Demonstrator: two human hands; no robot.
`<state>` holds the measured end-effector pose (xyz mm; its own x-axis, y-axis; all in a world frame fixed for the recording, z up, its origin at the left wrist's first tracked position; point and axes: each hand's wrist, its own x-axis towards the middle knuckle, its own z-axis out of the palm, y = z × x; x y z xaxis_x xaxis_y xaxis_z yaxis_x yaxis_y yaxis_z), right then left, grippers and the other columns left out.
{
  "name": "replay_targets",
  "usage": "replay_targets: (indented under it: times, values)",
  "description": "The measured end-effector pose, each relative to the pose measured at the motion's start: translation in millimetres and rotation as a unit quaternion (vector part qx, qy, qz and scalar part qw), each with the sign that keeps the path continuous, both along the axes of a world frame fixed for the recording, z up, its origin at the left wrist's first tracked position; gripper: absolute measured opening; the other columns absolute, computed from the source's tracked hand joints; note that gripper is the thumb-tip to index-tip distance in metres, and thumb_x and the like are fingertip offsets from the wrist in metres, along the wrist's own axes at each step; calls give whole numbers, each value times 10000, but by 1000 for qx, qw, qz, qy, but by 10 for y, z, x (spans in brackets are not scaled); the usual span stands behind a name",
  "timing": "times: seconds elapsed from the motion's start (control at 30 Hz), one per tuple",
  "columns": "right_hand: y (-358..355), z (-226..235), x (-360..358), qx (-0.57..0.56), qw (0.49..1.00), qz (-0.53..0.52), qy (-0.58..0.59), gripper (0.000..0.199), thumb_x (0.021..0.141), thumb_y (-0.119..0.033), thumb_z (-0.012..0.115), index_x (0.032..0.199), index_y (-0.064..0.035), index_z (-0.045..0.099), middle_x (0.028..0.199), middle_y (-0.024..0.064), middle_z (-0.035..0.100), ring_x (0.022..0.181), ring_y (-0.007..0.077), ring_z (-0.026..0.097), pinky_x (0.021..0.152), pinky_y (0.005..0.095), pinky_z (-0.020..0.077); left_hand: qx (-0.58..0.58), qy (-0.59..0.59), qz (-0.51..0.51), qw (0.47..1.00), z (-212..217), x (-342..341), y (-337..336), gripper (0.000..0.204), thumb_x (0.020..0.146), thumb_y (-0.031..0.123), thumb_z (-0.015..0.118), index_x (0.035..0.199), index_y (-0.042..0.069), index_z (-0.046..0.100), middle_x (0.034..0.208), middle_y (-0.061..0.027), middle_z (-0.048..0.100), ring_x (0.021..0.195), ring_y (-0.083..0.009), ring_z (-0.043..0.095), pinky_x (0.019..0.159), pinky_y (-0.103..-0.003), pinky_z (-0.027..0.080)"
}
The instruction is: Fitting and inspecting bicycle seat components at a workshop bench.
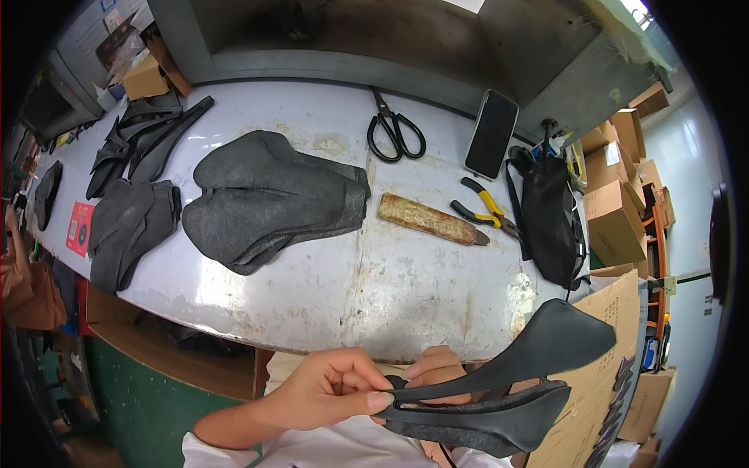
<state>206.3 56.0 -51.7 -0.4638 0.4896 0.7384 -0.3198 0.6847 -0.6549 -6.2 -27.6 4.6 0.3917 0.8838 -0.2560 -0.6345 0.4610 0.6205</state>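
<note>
A black bicycle saddle (484, 417), its nose toward the left and its two wide wings toward the right, is held in front of my body. The thumb and fingers of my left hand (331, 390) pinch the tip of its nose. My right hand (437, 374) is curled round its far side, partly hidden behind it. A gap runs lengthwise between a smooth upper wing and a lower wing with a grey fabric-like layer. On the table (328, 296) beyond lies a stack of dark grey saddle-shaped covers (273, 195).
Scissors (394, 132), a phone (491, 134), yellow-handled pliers (491, 204), a tape-wrapped blade (429, 220) and a black pouch (550, 222) lie toward the back right. More grey covers (133, 226) and black saddle pieces (148, 140) lie left. Cardboard boxes (616, 222) stand at right.
</note>
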Motion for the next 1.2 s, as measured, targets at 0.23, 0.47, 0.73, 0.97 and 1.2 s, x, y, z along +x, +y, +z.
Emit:
replay_targets:
  times: [0.23,0.47,0.73,0.97,1.2]
  values:
    - [-132,146,-45,-29,998,-33,-51,247,753,-125,789,954,-99,650,928,74,687,895,239,658,665,363,455,-13,13,-2,1000,32,-1,-24,108,944,8,609,1046,-18,587,957,-105,696,850,-90,664,697,-177,503]
    - [-63,155,-76,-34,999,-5,-24,321,732,-102,819,988,-77,627,901,82,678,840,228,660,641,348,459,35,85,22,996,17,35,-87,98,944,29,619,1029,-9,588,901,-72,689,776,-36,637,585,-152,434]
    - [-52,330,-3,-94,992,-55,-60,219,751,-73,794,918,-35,658,755,105,645,671,213,636,556,336,436,7,106,-48,993,105,7,38,336,969,70,585,1304,58,588,792,-20,679,628,-25,588,502,-188,409]
    - [-4,227,-118,-280,952,123,0,139,815,-94,752,925,-11,738,668,98,615,596,201,602,530,336,426,139,219,-48,965,28,15,-55,439,978,79,558,1413,96,500,739,-19,655,561,-47,563,522,-211,444]
    - [-5,407,-57,-362,927,69,-69,165,812,-82,763,960,-25,720,776,104,641,747,210,623,672,337,463,-84,76,-86,990,144,-80,-26,427,990,44,524,1411,109,504,745,-18,634,566,-35,511,515,-178,379]
